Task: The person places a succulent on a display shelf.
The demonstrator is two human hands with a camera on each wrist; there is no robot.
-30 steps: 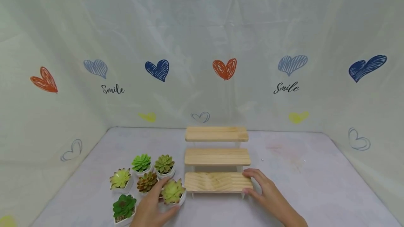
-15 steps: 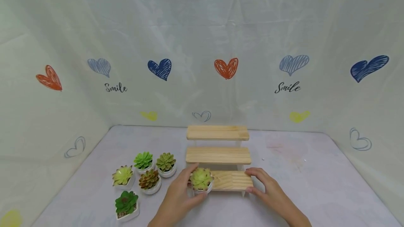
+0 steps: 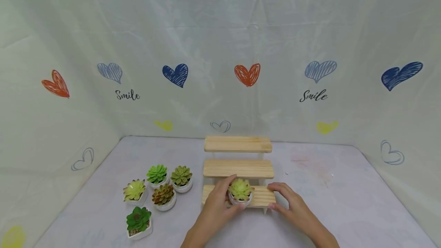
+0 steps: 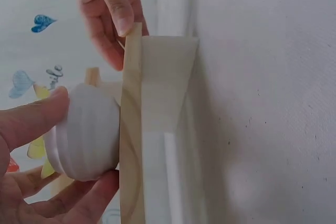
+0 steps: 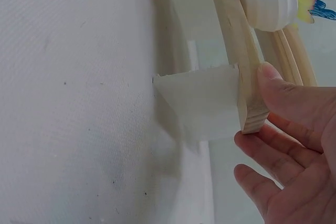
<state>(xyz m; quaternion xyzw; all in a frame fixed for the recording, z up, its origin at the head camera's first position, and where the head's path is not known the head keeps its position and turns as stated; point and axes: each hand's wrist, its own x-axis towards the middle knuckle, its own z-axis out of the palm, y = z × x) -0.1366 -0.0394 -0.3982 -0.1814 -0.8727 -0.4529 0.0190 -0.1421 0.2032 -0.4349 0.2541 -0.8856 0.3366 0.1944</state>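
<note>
In the head view my left hand point(image 3: 215, 206) holds a pale green succulent point(image 3: 240, 190) in a round white pot, thumb on one side and fingers on the other. This pot is over the lowest board point(image 3: 263, 196) of a three-step wooden plant stand, right of the board's middle. In the left wrist view the white pot point(image 4: 86, 135) appears to touch the board point(image 4: 131, 145). My right hand point(image 3: 293, 208) pinches the right end of that same board. Thumb and fingers lie around its corner in the right wrist view, where the white leg point(image 5: 202, 100) also shows.
Several other potted succulents stand left of the stand, among them a brown-tinged one point(image 3: 164, 196) and a dark green one point(image 3: 138, 221) in a square pot. Behind the lowest board rise the middle board point(image 3: 237, 168) and top board point(image 3: 237, 144). A heart-printed curtain point(image 3: 206, 49) hangs behind.
My left hand has carried the pale green succulent rightward, from beside the other pots to over the lowest board. My right hand has stayed on the board's right end.
</note>
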